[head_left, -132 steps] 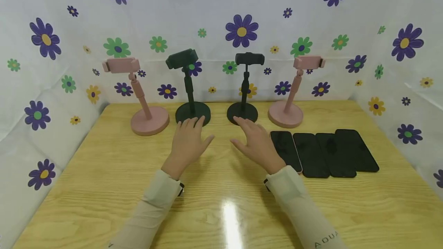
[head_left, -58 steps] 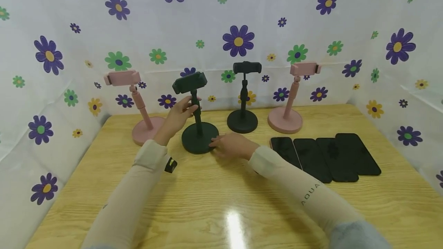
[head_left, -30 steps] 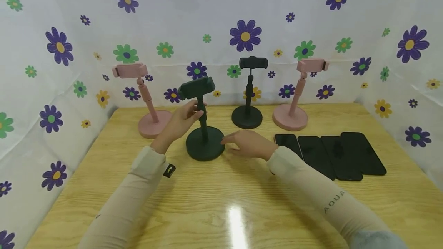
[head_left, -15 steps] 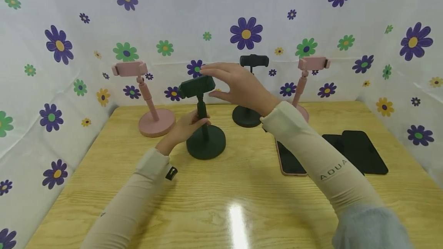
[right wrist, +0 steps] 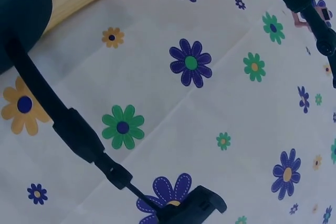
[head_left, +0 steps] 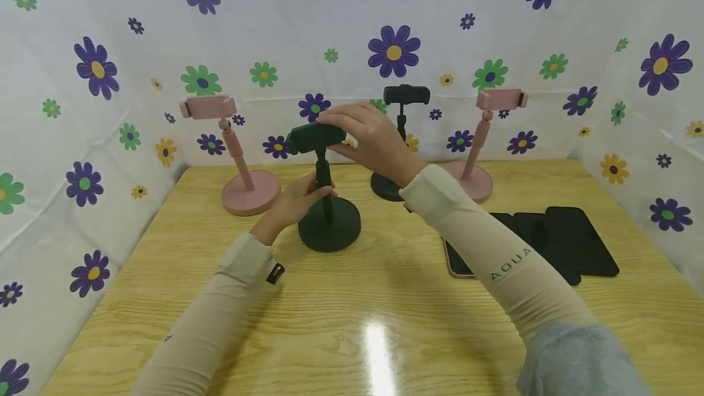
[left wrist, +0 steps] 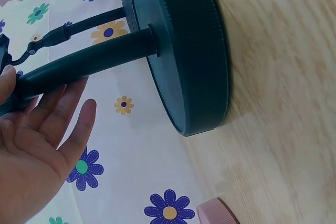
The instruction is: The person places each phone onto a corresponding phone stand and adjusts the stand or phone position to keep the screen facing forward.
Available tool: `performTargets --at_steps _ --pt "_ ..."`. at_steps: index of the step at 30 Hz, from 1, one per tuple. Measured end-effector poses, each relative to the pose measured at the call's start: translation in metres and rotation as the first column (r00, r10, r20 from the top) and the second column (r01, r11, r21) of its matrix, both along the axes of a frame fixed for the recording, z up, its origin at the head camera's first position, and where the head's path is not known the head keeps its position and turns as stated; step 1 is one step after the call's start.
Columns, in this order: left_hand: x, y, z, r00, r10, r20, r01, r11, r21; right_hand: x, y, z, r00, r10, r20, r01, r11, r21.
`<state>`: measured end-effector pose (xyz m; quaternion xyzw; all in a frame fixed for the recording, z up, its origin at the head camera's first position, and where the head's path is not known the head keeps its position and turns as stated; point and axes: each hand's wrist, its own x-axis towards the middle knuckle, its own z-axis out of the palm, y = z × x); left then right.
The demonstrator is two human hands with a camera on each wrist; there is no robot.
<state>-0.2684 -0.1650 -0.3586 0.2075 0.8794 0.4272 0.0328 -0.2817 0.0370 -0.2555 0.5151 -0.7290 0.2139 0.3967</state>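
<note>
Right hand [head_left: 374, 139] had dropped onto clamp head of matte dark-green round-based phone stand [head_left: 328, 225], gripping it; left hand [head_left: 299, 197] curled round its pole, mid-table. Black stand [head_left: 399, 102], pink stands [head_left: 250, 191], glossy black phones [head_left: 572, 243] behind and right.

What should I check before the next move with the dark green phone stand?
1. Left hand holds the pole of the dark green phone stand: ok.
2. Right hand on its clamp head: ok.
3. Its base flat on the wooden table: ok.
4. Clamp head is free of any phone: ok.
5. Phones within reach, partly behind the right sleeve: ok.
6. Clamp tightness: cannot tell.
</note>
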Motion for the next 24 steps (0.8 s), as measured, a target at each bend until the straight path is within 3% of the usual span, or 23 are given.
performTargets --at_steps 15,24 --pt "0.003 0.000 -0.002 0.999 0.033 0.011 -0.033 0.999 -0.010 -0.008 -0.004 -0.017 0.995 0.090 0.043 -0.082 0.983 -0.163" --pt "0.002 0.000 -0.001 1.000 0.017 0.000 -0.017 1.000 -0.022 -0.016 -0.005 -0.026 0.976 0.211 0.047 -0.191 0.942 -0.276"
